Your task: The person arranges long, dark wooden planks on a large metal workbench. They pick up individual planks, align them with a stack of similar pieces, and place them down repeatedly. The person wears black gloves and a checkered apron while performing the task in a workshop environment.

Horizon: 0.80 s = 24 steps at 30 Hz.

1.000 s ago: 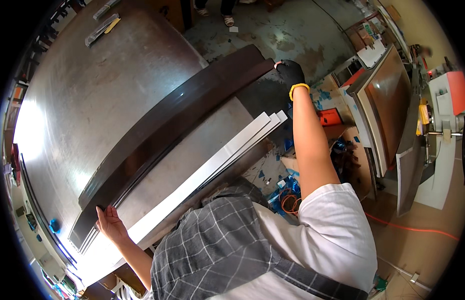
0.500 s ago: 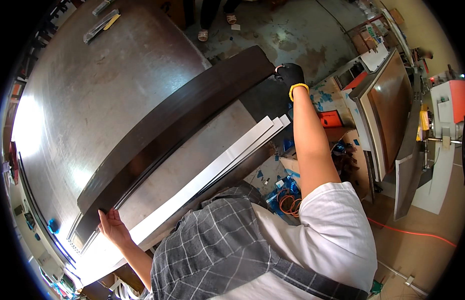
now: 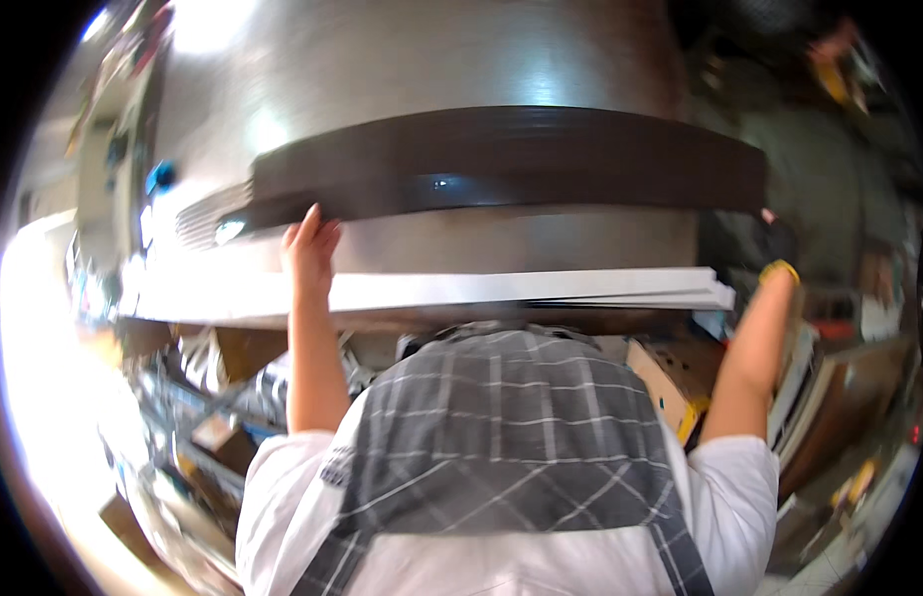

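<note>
A long stack of flat dark brown strips [image 3: 521,159] lies across the worktable in front of me, its outline bowed by the lens. My left hand [image 3: 310,248], bare, grips the near edge of the stack close to its left end. At the far right end my right hand [image 3: 778,240], in a dark glove with bare fingertips and a yellow band at the wrist, holds the near corner. Motion blur softens both hands. Nearer to me, long white strips [image 3: 461,286] lie along the table's front edge, apart from both hands.
The metal-topped worktable [image 3: 590,60] stretches away beyond the strips. A blue object [image 3: 160,177] sits at its left side. Below the front edge stands an open cardboard box [image 3: 660,389], and brown panels [image 3: 839,407] lean at the right. Clutter fills the lower left.
My view has swung left, so the dark strips now run nearly level across it. Both hands stay at the strips' two ends. The person's legs seen at the far side are no longer distinguishable.
</note>
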### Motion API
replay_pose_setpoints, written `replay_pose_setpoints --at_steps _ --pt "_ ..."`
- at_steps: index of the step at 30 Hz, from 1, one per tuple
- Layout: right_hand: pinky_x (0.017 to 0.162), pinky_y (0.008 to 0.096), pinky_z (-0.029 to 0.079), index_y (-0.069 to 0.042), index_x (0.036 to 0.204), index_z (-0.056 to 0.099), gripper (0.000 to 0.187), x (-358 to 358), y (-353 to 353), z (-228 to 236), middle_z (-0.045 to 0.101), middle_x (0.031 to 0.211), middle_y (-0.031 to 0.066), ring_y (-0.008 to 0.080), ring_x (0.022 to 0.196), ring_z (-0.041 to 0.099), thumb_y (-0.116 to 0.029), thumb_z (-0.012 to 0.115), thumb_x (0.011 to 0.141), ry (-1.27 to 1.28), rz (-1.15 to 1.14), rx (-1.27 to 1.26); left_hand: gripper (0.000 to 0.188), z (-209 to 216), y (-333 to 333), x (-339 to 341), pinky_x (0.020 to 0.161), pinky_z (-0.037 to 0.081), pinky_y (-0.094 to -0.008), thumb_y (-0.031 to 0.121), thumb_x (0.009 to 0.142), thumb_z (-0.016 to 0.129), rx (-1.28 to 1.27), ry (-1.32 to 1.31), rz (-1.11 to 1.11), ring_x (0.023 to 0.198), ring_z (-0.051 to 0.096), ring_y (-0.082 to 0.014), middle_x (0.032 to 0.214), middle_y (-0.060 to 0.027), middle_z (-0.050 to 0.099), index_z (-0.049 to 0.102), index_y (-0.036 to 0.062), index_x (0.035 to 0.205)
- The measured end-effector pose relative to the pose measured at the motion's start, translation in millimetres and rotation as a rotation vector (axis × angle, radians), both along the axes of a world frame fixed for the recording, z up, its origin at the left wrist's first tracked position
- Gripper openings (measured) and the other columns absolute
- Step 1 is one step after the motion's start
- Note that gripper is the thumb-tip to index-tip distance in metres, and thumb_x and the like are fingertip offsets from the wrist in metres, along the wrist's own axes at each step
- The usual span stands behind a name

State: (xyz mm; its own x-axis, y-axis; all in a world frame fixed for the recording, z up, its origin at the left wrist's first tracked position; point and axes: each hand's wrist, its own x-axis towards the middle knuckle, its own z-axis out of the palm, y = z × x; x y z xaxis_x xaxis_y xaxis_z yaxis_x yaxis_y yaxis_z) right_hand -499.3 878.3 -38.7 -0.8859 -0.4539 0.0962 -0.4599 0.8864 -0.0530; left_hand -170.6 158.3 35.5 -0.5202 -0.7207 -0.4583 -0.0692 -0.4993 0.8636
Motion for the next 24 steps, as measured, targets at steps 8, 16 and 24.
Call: replay_pose_setpoints --at_steps 8,16,24 --pt "0.087 0.0338 0.044 0.003 0.106 0.058 0.037 -15.2 9.1 -8.7 0.061 0.105 0.0194 0.0319 0.097 0.057 -0.031 0.049 0.093 -0.246 -0.142 -0.042 0.01 1.3 -104.7 49.5 0.068 0.053 -0.029 0.017 0.087 0.063 -0.037 -0.313 -0.002 0.078 0.064 -0.0159 0.079 -0.0036 0.064 0.059 0.0095 0.082" --pt "0.088 0.0304 0.047 0.007 0.108 0.054 0.033 -40.0 51.3 -42.6 0.057 0.111 0.011 0.0215 0.098 0.056 -0.023 0.05 0.094 -0.764 -0.715 -1.127 0.031 -12.5 -153.6 65.7 0.08 0.05 -0.0345 0.023 0.085 0.063 -0.236 -0.583 -0.127 0.093 0.063 -0.0225 0.098 -0.0109 0.064 0.058 -0.0008 0.104" --pt "0.067 0.0238 0.053 -0.003 0.104 0.059 0.023 -33.1 22.2 -31.6 0.062 0.106 0.004 0.0185 0.095 0.062 -0.021 0.058 0.089 -0.758 -1.006 -1.485 0.023 -21.4 -151.4 69.1 0.07 0.049 -0.0319 0.024 0.082 0.066 -0.368 -0.696 -0.119 0.08 0.059 -0.0166 0.086 -0.0051 0.062 0.062 0.0049 0.094"
